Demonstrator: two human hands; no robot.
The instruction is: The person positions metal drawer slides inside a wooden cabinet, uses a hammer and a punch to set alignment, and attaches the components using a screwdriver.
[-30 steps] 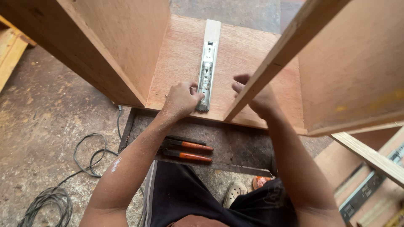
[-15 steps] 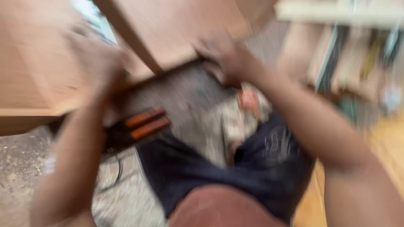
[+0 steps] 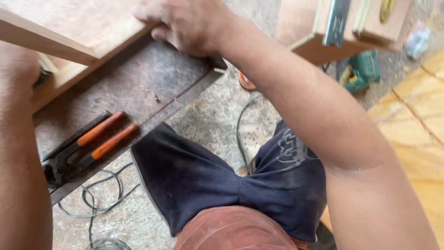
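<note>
Fingers [image 3: 159,21] of the right hand [image 3: 189,25] curled over the near edge of a wooden panel [image 3: 78,21], gripping it, apparently to steady the board on the dark surface [image 3: 138,88] beneath. Left forearm down the left edge of the view; left hand hidden past the panel's corner, fingers impossible to judge. Just below the panel, on the same dark surface, pliers [image 3: 88,146] with orange handles, lying flat and untouched, within easy reach. Beyond the surface's rim, grey cable [image 3: 99,194] looped on the concrete floor [image 3: 208,111]. Further right, a green power drill [image 3: 363,69] on the floor beside stacked wooden boards [image 3: 319,46]. Dark shorts [image 3: 222,185] and a sandalled foot [image 3: 249,139] below, seen from above.
</note>
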